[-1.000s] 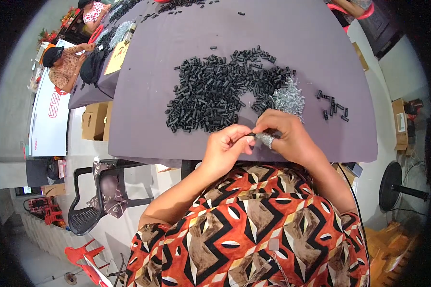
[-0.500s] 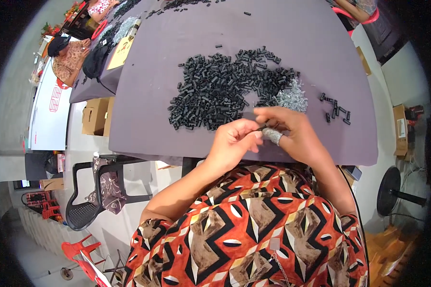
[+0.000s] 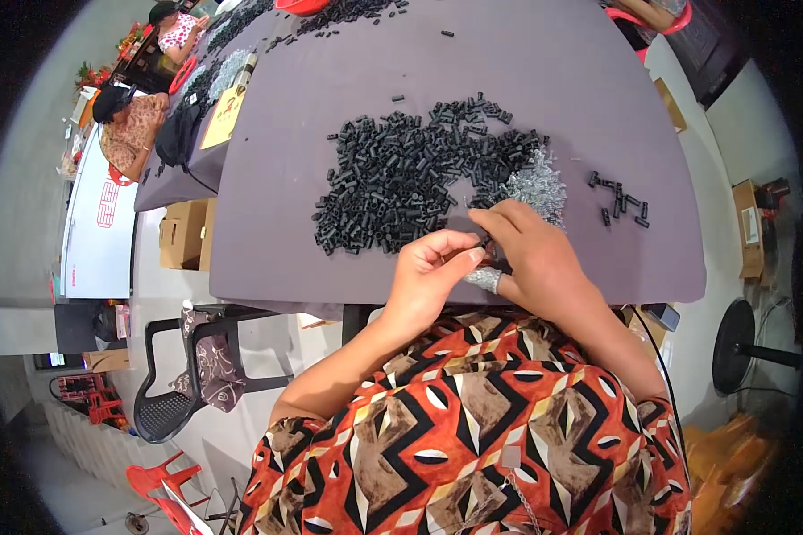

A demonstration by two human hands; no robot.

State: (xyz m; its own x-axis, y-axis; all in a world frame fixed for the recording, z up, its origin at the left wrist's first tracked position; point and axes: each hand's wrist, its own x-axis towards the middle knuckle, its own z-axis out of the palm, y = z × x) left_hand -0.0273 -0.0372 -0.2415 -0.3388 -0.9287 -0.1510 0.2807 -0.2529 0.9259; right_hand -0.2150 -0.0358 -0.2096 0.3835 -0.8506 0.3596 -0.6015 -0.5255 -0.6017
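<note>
In front of my body, above the table's near edge, both hands are close together. Between the thumb and forefinger of my left hand (image 3: 426, 278) is a small black cylindrical piece (image 3: 483, 243), mostly covered by fingers. My right hand (image 3: 544, 260) curls over the same spot; whatever is between its fingers is hidden. Silvery tape (image 3: 483, 279) wraps its thumb. Just beyond my hands lies a wide heap of short black cylindrical pieces (image 3: 388, 169). A smaller pile of clear, shiny little parts (image 3: 539, 185) adjoins it on the right.
Several black pieces (image 3: 619, 198) lie apart on the grey-covered table (image 3: 589, 98) at right. A black armchair (image 3: 174, 366) stands at left, a round black stand (image 3: 733, 346) at right. Two people in caps sit at far left, near a yellow paper (image 3: 223, 118). A red bowl (image 3: 301, 5) is at the far edge.
My right hand has turned so its back shows more, and its taped thumb has dropped lower beside the left fingers. The view has shifted slightly, showing more of the far table.
</note>
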